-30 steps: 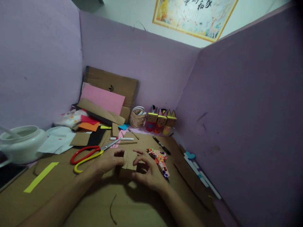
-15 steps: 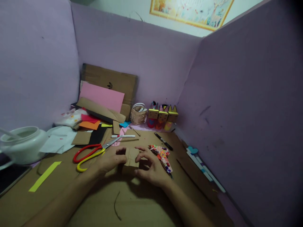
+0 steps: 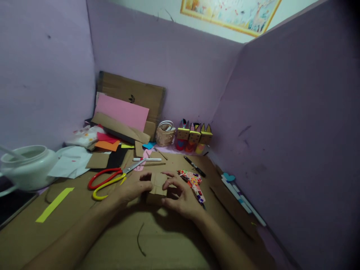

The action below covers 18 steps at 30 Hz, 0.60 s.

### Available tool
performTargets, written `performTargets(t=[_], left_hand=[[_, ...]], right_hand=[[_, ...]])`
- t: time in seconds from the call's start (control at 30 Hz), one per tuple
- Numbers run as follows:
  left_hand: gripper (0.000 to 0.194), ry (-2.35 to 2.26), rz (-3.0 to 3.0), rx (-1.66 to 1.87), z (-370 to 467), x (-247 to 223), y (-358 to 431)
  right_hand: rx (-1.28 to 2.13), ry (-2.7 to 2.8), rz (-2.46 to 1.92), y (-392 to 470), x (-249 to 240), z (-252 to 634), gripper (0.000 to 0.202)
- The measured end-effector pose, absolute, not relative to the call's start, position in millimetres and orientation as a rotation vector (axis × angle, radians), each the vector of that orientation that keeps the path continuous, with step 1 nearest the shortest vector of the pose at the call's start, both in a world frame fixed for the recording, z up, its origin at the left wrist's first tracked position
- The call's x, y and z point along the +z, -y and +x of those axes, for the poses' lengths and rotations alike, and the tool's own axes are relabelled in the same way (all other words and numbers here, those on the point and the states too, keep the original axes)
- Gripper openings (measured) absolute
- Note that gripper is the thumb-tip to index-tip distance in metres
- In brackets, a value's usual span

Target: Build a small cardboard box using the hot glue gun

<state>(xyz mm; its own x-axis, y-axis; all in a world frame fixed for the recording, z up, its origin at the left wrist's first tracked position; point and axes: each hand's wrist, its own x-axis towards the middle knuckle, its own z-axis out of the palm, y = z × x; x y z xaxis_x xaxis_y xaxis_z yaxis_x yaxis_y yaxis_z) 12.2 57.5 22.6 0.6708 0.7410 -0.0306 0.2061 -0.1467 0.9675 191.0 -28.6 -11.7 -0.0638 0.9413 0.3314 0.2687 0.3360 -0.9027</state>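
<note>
- A brown strand (image 3: 138, 240) curls on the cardboard sheet (image 3: 112, 243), nearest the onlooker.
- Beyond it, the left hand (image 3: 132, 189) and right hand (image 3: 182, 197) keep almost the same pose as a second ago, fingers bent and gripping opposite sides of a small cardboard box (image 3: 159, 182).
- The box, plain brown, sits between them on the sheet, its top creased, its front shadowed.
- Scissors (image 3: 124, 173) lie left, blades apart.

A dark trefoil logo (image 3: 131, 99), the Adidas sign, is printed on the cardboard panel (image 3: 140, 85) behind the pink sheet (image 3: 122, 111), above that sheet's top edge. Nearer than the pink sheet and to its right, any print on the black pen (image 3: 194, 166) is too small to read.
</note>
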Motion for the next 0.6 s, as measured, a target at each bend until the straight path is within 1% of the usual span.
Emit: performTargets(t=[0.3,0.6], left_hand=[[0.051,-0.801,1.652,0.57,13.7,26.4,-49.7],[0.044,-0.841,1.683,0.556,13.4,27.4,-51.2]], right_hand=[[0.856,1.556,-1.13,29.7,-9.7,190.2,0.021],[0.811,1.591,-1.157,30.9,-7.4,188.9,0.019]])
